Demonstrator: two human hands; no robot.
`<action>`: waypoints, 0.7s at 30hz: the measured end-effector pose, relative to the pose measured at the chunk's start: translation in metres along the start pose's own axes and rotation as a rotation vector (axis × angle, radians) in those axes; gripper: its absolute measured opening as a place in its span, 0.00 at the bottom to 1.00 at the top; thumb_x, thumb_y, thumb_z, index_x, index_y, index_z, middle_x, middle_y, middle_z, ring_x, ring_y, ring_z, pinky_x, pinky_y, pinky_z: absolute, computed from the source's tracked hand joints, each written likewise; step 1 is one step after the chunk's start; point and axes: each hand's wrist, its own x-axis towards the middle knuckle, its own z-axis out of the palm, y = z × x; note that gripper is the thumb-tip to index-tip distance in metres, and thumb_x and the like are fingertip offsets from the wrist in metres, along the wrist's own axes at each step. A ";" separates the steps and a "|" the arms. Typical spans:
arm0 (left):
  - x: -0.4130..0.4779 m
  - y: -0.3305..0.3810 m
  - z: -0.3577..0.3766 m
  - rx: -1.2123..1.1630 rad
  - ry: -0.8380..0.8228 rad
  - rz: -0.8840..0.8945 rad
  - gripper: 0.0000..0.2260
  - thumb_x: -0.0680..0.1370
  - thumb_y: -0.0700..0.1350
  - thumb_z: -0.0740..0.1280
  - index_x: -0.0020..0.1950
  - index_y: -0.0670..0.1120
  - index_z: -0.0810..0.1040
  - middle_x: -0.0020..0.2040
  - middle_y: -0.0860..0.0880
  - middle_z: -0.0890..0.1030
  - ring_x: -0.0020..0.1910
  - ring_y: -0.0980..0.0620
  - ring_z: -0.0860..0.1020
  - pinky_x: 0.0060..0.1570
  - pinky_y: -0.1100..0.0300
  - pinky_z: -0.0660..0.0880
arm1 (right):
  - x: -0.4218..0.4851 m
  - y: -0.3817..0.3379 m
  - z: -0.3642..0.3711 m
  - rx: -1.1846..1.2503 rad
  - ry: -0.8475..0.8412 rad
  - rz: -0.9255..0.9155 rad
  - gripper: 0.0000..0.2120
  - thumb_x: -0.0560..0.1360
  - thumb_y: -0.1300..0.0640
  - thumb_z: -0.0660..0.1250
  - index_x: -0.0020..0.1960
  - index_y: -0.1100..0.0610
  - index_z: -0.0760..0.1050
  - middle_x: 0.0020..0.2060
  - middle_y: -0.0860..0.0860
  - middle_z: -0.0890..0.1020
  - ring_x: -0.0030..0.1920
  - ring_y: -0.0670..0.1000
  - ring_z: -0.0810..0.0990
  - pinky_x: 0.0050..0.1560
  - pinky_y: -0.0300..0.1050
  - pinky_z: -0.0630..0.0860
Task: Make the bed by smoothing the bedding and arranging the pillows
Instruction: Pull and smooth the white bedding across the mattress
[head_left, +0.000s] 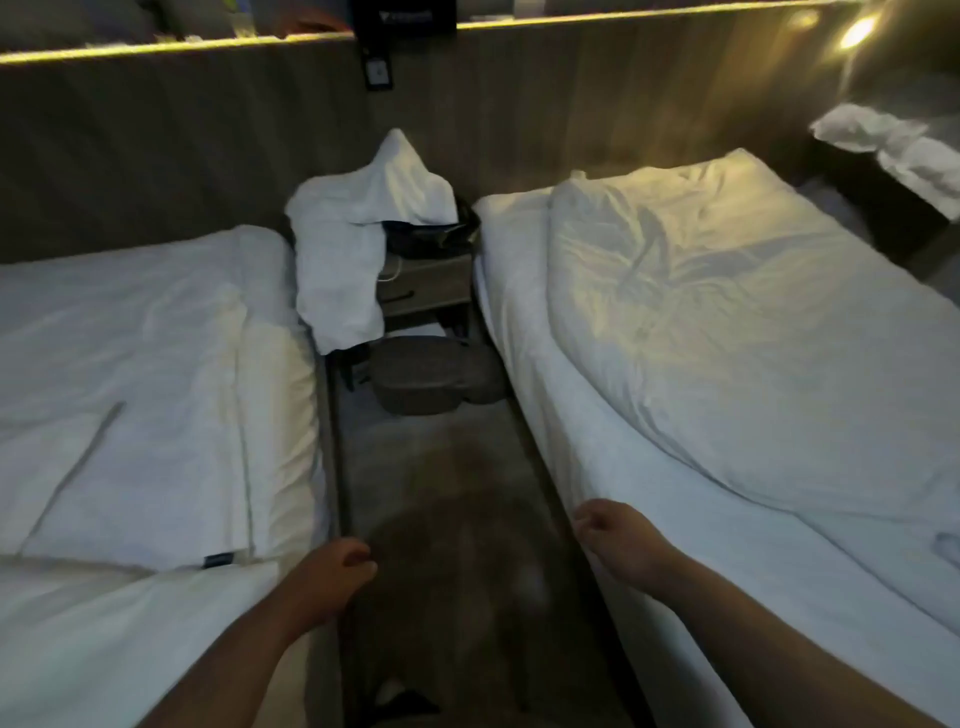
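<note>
Bedding, two single beds, white, either side of a narrow carpeted aisle (441, 493).

- Right bed (524, 332): rumpled duvet (727, 322) is lying creased across the mattress, its near edge curving in from the aisle side.
- Left bed (280, 415): a flatter cover (130, 364) is lying over it, with a folded layer near the foot.
- Pillow (363, 218): is slumping over the nightstand (431, 283) at the head of the aisle, one end drooping down beside the left bed.
- Second pillow (883, 140): is resting on a dark surface at far right, blurred.
- Grey bin (426, 379): is sitting on the floor below the nightstand.
- Left hand (337, 571): is reaching forward over the aisle just beside the left bed's edge, forearm extended, fingers loosely curled, holding nothing.
- Right hand (618, 540): is reaching forward to the aisle side of the right bed, knuckles up, fingers curled down against the sheet; whether it is pinching the fabric cannot be told.
- Wall lamp (857, 31): is glowing at upper right.
</note>
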 end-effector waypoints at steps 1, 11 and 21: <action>0.005 0.012 0.009 0.027 -0.022 0.019 0.09 0.78 0.45 0.68 0.57 0.46 0.79 0.51 0.47 0.81 0.50 0.50 0.79 0.52 0.59 0.74 | -0.008 0.017 -0.008 0.026 0.042 0.038 0.09 0.77 0.58 0.64 0.52 0.59 0.80 0.48 0.54 0.82 0.47 0.51 0.80 0.49 0.43 0.73; 0.058 0.146 0.093 0.298 -0.321 0.305 0.16 0.79 0.46 0.67 0.65 0.43 0.75 0.55 0.47 0.79 0.50 0.54 0.76 0.42 0.72 0.70 | -0.101 0.164 -0.036 0.328 0.330 0.415 0.11 0.76 0.56 0.65 0.57 0.56 0.78 0.46 0.50 0.81 0.47 0.50 0.80 0.48 0.44 0.75; 0.121 0.249 0.144 0.578 -0.519 0.554 0.14 0.78 0.45 0.67 0.62 0.42 0.78 0.54 0.45 0.80 0.50 0.51 0.78 0.49 0.61 0.74 | -0.144 0.196 -0.017 0.573 0.537 0.711 0.11 0.76 0.59 0.65 0.57 0.58 0.78 0.49 0.53 0.81 0.52 0.55 0.79 0.56 0.49 0.75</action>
